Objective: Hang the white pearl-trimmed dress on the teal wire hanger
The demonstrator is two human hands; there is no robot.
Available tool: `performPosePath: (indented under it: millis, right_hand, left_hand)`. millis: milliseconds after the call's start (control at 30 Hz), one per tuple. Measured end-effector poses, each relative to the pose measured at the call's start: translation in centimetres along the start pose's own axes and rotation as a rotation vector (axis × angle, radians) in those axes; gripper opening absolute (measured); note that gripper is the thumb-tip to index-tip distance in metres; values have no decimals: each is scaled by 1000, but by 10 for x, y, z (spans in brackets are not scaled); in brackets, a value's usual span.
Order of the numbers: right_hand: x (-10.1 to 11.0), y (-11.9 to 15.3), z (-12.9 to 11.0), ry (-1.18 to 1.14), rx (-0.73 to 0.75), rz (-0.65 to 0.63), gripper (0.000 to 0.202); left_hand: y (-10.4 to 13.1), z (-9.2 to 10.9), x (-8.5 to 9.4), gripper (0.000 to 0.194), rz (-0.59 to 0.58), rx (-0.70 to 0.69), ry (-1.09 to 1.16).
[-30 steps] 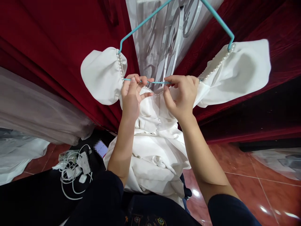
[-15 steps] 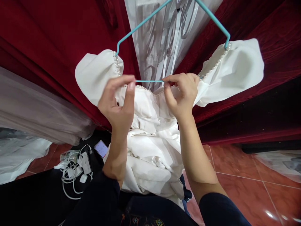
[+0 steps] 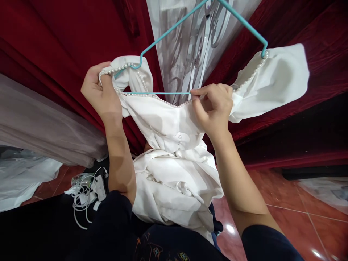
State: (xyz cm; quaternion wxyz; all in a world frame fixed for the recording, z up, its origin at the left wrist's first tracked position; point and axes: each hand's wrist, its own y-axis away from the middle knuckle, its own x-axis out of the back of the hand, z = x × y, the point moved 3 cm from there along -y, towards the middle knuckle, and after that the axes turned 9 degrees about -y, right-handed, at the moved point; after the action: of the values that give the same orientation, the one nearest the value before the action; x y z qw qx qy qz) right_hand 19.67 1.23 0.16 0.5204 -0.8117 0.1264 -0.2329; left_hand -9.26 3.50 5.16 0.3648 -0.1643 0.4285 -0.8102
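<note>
A white dress [image 3: 165,119] with pearl trim along its neckline hangs on a turquoise hanger [image 3: 244,22]. At the left, my left hand [image 3: 102,90] pinches the pearl-trimmed edge of the left sleeve, its thumb inside the opening. My right hand [image 3: 214,107] has thumb and forefinger closed on the hanger's thin lower bar, just above the neckline. The right sleeve [image 3: 285,79] spreads out beside it, under the hanger's right end. The skirt lies bunched below, with small buttons at the waist.
Red curtains [image 3: 67,32] and white fabric [image 3: 174,47] stand behind the dress. At the lower left, tangled white cables [image 3: 81,199] and a power strip [image 3: 99,186] lie on a black surface [image 3: 40,228]. Red tiles [image 3: 288,224] cover the floor at the right.
My left hand has moved left from the hanger's lower bar and taken hold of the left sleeve's edge, which is now pulled open. My right hand stays nearly in place.
</note>
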Motion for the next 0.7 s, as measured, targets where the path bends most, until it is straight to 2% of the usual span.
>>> performPosePath:
  millis: [133,233,300,400,500,567,633,700]
  right_hand:
    - [5,-1,1,67,-56,-79,19]
    - [12,-1,2,93,-60,-98,21]
    - [14,0,2,93,-68,-96,21]
    - [14,0,2,91,-86,-92,21]
    - [13,-1,2,85,-104,-106,21]
    - [13,-2,3,81,-117,-121,23]
    - [14,-2,4,80,-123,-119,25]
    - [13,-2,5,79,-123,-101,26]
  left_hand:
    - [3,-15,-10,34,28,251,112]
    - [10,-17,-23,36,-69,496,214]
    - [9,-20,-28,37,-137,572,260]
    - [-1,-33,-29,33,-228,574,181]
    - [-12,-44,-31,35,-296,454,39]
    - [-15,-47,-33,40,-303,379,22]
    - [-12,-51,-34,41,-319,406,39]
    - [-4,-61,-31,41,-309,512,54]
